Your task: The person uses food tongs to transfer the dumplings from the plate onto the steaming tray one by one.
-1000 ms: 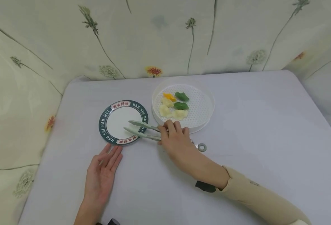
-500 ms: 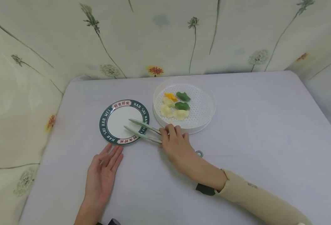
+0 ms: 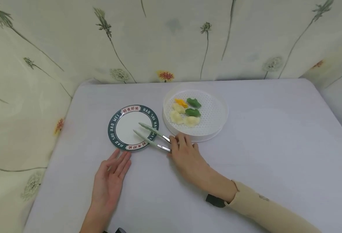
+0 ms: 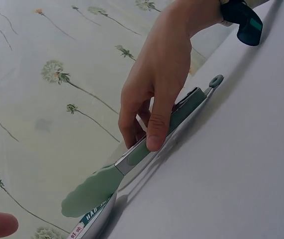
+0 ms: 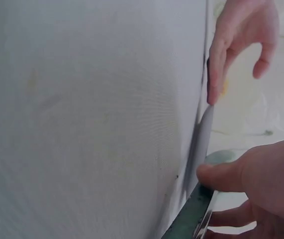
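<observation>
My right hand [image 3: 188, 160] grips a pair of tongs [image 4: 144, 149] with pale green tips and metal arms. In the head view the parted tips reach over the right part of a plate [image 3: 127, 127] with a dark green lettered rim; nothing is between them. My left hand [image 3: 108, 184] lies palm up with straight fingers, its fingertips right at the plate's near rim, as the right wrist view also shows the left hand [image 5: 243, 42] there. Behind the right hand stands a round white steamer tray [image 3: 214, 113] with several dumplings [image 3: 192, 121] in yellow, orange and green on its left half.
A white cloth [image 3: 275, 129] covers the table under everything. Along the back and left hangs a flower-patterned curtain [image 3: 182, 42]. The steamer tray stands just right of the plate, with a small gap between them.
The whole head view has shifted slightly right and down. The right hand still holds the tongs over the plate, and the ring at their end has gone out of sight behind the wrist.
</observation>
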Demonstrator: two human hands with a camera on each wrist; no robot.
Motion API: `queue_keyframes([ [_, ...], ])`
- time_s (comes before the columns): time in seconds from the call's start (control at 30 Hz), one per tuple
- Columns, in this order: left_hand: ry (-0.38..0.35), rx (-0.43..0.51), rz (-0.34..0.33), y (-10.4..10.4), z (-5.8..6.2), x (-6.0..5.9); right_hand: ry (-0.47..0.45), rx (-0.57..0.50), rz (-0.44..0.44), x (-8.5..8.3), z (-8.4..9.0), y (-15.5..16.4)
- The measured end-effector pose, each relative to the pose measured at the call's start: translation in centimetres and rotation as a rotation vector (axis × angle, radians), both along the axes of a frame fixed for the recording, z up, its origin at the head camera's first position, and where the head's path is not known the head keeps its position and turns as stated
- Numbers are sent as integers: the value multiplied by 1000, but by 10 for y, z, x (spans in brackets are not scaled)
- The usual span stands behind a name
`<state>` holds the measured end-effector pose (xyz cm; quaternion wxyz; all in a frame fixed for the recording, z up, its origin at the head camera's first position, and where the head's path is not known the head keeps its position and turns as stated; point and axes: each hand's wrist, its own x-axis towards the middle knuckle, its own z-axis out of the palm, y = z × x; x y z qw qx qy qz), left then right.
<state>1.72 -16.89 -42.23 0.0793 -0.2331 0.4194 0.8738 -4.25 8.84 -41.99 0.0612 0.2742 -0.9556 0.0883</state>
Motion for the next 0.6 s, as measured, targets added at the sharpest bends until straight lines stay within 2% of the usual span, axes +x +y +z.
queue_keyframes([
  [0.23, -11, 4, 7, 3, 1, -4, -5, -23, -53, 7, 5, 16],
  [0.33, -10, -46, -14, 4, 4, -2, 23, -20, -54, 17, 8, 26],
  [0.43, -16, -170, -35, 7, 9, 3, 39, -22, -53, 29, 10, 37],
  [0.5, -8, -307, -77, 10, 14, 9, 31, -20, -66, 36, 11, 44],
  [0.53, -2, -409, -113, 12, 16, 12, 16, -19, -79, 40, 11, 48],
  [0.6, 71, -644, -201, 17, 19, 20, -28, -17, -112, 46, 12, 55],
])
